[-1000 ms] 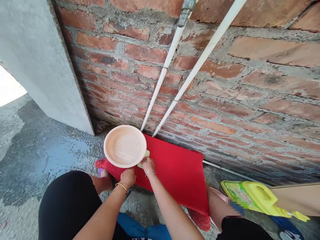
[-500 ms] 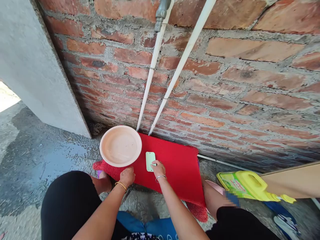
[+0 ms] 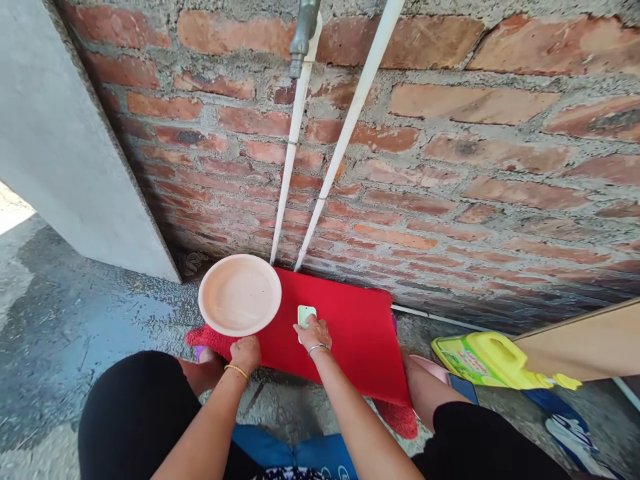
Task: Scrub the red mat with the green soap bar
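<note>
A red mat (image 3: pixel 350 333) with shaggy corners lies spread between my legs, its smooth face up. My right hand (image 3: pixel 315 331) is closed over a light green scrub brush (image 3: pixel 307 312), a flat rounded rectangle with a small hole near its far end. The brush rests on the mat; its underside is hidden. At the mat's front left edge, my left hand (image 3: pixel 246 352) is curled into a fist on the red fabric. Just beyond that fist, a pale pink basin (image 3: pixel 240 327) stands on the mat's left end.
A brick wall (image 3: pixel 425 173) rises behind the mat, with white pipes (image 3: pixel 340 143) and a metal tap (image 3: pixel 302 40). To the right lie a yellow detergent jug (image 3: pixel 493 360), a phone (image 3: pixel 463 388) and blue slippers (image 3: pixel 563 420). A grey slab (image 3: pixel 95 147) leans at left above wet concrete.
My right hand has shifted forward over the green brush, covering more of it, and the brush has moved slightly right on the mat. My left hand has shifted slightly left. The camera view has tilted slightly.
</note>
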Motion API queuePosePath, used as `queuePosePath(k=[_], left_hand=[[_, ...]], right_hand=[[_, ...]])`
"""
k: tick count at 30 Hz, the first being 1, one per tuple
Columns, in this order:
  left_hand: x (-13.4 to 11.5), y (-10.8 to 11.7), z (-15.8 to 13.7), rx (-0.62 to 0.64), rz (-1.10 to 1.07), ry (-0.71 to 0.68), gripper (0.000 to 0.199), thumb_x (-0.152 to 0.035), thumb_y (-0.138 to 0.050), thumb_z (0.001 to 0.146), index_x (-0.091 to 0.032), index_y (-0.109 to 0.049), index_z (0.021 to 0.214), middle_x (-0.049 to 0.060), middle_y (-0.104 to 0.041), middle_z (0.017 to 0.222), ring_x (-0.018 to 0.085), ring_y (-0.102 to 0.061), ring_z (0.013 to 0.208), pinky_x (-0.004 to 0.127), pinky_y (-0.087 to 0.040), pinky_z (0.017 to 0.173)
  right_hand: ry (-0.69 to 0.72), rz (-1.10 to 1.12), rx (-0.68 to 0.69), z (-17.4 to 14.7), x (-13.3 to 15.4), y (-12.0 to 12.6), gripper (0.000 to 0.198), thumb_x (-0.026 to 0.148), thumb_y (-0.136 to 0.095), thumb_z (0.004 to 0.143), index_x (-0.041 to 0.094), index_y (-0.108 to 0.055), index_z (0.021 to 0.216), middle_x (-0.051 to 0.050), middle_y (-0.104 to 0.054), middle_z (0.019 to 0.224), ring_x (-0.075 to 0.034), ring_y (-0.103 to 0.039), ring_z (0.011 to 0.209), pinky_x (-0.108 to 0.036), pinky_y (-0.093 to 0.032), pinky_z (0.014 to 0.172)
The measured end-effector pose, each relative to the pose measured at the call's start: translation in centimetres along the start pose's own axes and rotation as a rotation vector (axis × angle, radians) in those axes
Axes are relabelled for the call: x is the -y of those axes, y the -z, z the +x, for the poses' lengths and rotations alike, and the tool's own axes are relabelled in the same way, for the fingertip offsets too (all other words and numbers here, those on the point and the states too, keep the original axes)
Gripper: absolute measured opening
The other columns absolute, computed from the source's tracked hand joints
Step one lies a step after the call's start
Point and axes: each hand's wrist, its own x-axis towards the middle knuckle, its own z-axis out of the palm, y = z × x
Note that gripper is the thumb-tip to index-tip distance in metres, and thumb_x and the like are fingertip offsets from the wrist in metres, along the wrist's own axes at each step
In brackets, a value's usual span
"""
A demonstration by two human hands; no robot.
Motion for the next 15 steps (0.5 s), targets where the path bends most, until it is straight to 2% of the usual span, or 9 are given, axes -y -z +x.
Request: queuePosePath(k=[2,5,11,15], left_hand=[[1.0,0.0,0.3,-0.004,-0.02,0.033,0.034,-0.025,-0.05,0.085,-0.013,-0.066,0.113,0.02,-0.067,0.119,0.028,-0.062,0.113,0.041,-0.048,0.093],[1.9,-0.2,0.6,0.001,-0.044,0.052,0.036,-0.027,-0.053,0.083,-0.014,-0.066,0.114,0.019,-0.066,0.121,0.029,-0.061,0.114,0.042,-0.047,0.094],[1.6,-0.5,0.6,0.022,-0.052,0.048,0.044,-0.03,-0.055,0.082,-0.011,-0.062,0.121,0.019,-0.063,0.126,0.028,-0.059,0.117,0.038,-0.046,0.095],[1.5,-0.6,0.8,0.027,-0.044,0.053,0.042,-0.029,-0.056,0.082,-0.012,-0.064,0.119,0.019,-0.063,0.126,0.028,-0.06,0.117,0.038,-0.047,0.095]], right_hand=[[-0.038,0.029,0.07,0.1,0.5,0.2,0.04,0.047,-0.058,0.08,0.023,-0.057,0.112,-0.011,-0.058,0.113,-0.024,-0.062,0.099,-0.033,-0.045,0.075],[-0.026,0.076,0.106,-0.2,1.7,-0.4,0.038,0.046,-0.061,0.077,0.022,-0.058,0.107,-0.011,-0.06,0.111,-0.022,-0.063,0.095,-0.031,-0.044,0.074],[0.064,0.12,0.15,-1.5,5.1,-2.7,0.044,0.049,-0.073,0.065,0.022,-0.06,0.098,-0.009,-0.061,0.106,-0.022,-0.064,0.087,-0.029,-0.044,0.067],[0.103,0.023,0.115,-1.3,4.1,-2.2,0.043,0.047,-0.071,0.068,0.024,-0.059,0.103,-0.008,-0.058,0.114,-0.022,-0.065,0.091,-0.031,-0.045,0.071]])
